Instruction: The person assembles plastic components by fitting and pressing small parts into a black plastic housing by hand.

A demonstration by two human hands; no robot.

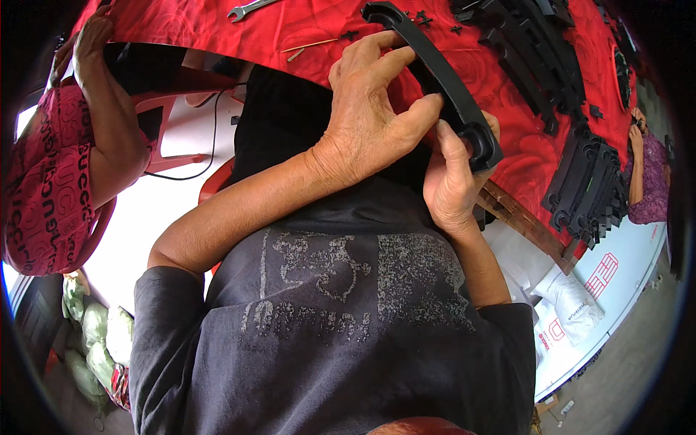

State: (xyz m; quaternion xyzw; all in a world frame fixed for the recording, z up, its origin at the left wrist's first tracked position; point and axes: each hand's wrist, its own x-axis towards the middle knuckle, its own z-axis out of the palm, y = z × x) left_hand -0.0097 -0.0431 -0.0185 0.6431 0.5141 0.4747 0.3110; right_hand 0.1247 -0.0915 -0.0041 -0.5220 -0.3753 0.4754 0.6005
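Observation:
A long, curved black plastic part (444,69) with a hollow inner side is held at a slant in front of me. My right hand (457,174) grips its near end, thumb on the inner side and fingers behind. Reaching across from the left, my left hand (373,109) has its fingers bent against the part's far half, while its thumb presses at the inner edge close to my right thumb. Whether a small piece sits under the left fingertips is hidden. Small black cross-shaped pieces (423,17) lie on the red cloth (290,36) beyond the part.
More long black parts (533,61) are heaped at the far right, with another stack (589,185) nearer me. A wrench (250,9) and thin sticks (308,47) lie on the cloth. Other people sit at left (58,174) and far right (647,174). Plastic bags (569,301) rest at right.

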